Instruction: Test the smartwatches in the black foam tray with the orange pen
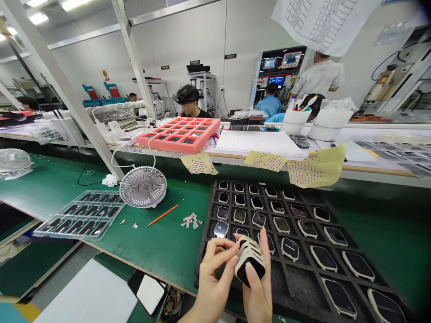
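A small stack of watch cases [251, 262] with pale rims and dark faces is held over the near left part of a black foam tray [278, 278]. My right hand [257, 287] grips the stack, its thumb on the nearest face and its fingers along the far side. At the stack's left side, my left hand [217, 269] has thumb and fingers pinched together against its edge; whether something small is between them is hidden. Rows of similar watch cases [290, 248] fill many compartments of the tray.
Left of the tray lie small pale pieces [191, 220], an orange stick [163, 215], a round fan [143, 187] and a clear tray of dark parts [81, 215]. A shelf [235, 158] with a pink tray [178, 134] crosses behind. People sit beyond it.
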Action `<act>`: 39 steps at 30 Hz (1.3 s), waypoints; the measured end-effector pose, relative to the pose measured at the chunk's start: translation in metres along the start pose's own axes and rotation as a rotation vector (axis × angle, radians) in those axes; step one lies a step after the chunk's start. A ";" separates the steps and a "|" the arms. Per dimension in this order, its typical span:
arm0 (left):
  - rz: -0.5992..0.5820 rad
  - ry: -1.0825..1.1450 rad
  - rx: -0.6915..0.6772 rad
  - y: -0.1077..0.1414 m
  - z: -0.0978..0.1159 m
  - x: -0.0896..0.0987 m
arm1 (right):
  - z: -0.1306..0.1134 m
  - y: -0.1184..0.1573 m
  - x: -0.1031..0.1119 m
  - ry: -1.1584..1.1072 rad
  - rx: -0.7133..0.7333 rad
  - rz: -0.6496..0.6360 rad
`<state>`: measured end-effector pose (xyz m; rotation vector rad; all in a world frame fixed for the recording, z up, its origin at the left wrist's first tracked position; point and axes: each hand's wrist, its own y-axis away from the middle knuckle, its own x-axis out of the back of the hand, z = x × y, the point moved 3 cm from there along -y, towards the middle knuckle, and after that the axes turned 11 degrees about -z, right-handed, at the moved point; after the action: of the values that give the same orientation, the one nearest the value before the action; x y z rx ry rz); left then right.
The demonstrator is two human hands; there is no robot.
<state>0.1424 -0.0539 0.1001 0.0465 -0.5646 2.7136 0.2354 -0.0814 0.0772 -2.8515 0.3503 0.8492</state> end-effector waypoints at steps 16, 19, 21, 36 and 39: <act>-0.145 -0.433 0.075 -0.027 -0.036 0.062 | -0.006 -0.013 0.007 0.047 -0.060 -0.129; 0.091 -0.868 0.218 -0.047 -0.075 0.107 | -0.015 -0.014 0.005 -0.009 -0.057 -0.089; 0.126 -0.931 0.261 -0.054 -0.097 0.124 | -0.017 -0.012 0.003 -0.026 -0.073 -0.082; 0.164 -0.715 0.199 -0.049 -0.063 0.099 | -0.004 -0.017 0.000 -0.144 0.019 -0.094; 0.158 -0.355 0.033 -0.034 -0.013 0.053 | 0.004 -0.016 0.000 -0.158 0.088 -0.100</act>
<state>0.1059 -0.0009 0.1067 0.5209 -0.6457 2.8861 0.2377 -0.0653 0.0745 -2.6750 0.2171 1.0051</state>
